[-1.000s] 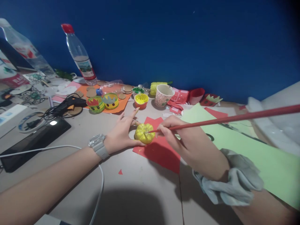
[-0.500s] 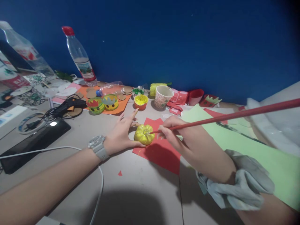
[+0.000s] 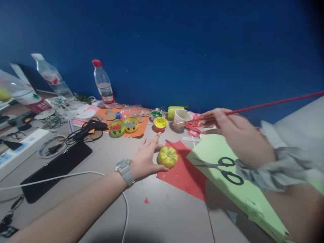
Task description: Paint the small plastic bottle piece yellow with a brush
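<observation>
My left hand rests on the table with fingers spread, its thumb and fingers touching the left side of a small yellow-painted pumpkin shape. The pumpkin sits on a red paper sheet. My right hand is raised above the table and pinched on a long red paintbrush. The brush tip points toward a patterned paper cup and a small orange dish of yellow paint.
Black scissors lie on a light green sheet at the right. At the back stand plastic bottles, decorated rings on orange paper and cardboard discs. A black glue gun, a dark tablet and a white cable lie left.
My right hand lifted the brush off the pumpkin and moved it up and back toward the paint dish and cup. The camera tilted up. My left hand stayed at the pumpkin.
</observation>
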Motion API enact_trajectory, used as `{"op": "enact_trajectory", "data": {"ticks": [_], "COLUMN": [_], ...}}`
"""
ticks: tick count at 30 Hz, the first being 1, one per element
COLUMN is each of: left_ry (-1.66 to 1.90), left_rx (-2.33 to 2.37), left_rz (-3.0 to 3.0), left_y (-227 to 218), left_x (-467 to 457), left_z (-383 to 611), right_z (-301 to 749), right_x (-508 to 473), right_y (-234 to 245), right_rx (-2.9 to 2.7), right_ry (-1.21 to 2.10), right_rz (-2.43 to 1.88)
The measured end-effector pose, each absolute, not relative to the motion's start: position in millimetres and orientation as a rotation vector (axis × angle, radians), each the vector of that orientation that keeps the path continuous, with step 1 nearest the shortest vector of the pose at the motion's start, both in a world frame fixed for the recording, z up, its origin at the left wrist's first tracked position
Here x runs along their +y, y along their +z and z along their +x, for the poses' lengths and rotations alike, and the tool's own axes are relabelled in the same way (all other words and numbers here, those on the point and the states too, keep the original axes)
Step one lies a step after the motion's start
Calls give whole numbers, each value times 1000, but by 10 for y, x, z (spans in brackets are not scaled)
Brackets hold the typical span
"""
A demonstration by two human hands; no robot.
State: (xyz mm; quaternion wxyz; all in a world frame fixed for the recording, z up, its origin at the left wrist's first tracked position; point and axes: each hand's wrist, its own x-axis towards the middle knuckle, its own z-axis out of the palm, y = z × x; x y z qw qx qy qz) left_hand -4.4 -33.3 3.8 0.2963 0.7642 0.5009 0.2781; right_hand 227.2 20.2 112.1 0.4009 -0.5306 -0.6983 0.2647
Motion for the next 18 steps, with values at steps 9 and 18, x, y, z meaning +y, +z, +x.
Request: {"op": "enact_trajectory", "data": {"ticks": [9, 18], "left_ry": [822, 820], "left_rx": [1288, 1291], "left_rz": [1955, 1950], "left_y": [18, 9], "left_x": [-325, -311], "left_z": [-88, -104], "right_z": [1644, 1450], "right_x": [598, 670], "right_y": [1149, 1024], "right_rx": [-2146, -2202], "right_ry": [181, 103], "right_rz": [-1370, -1446]}}
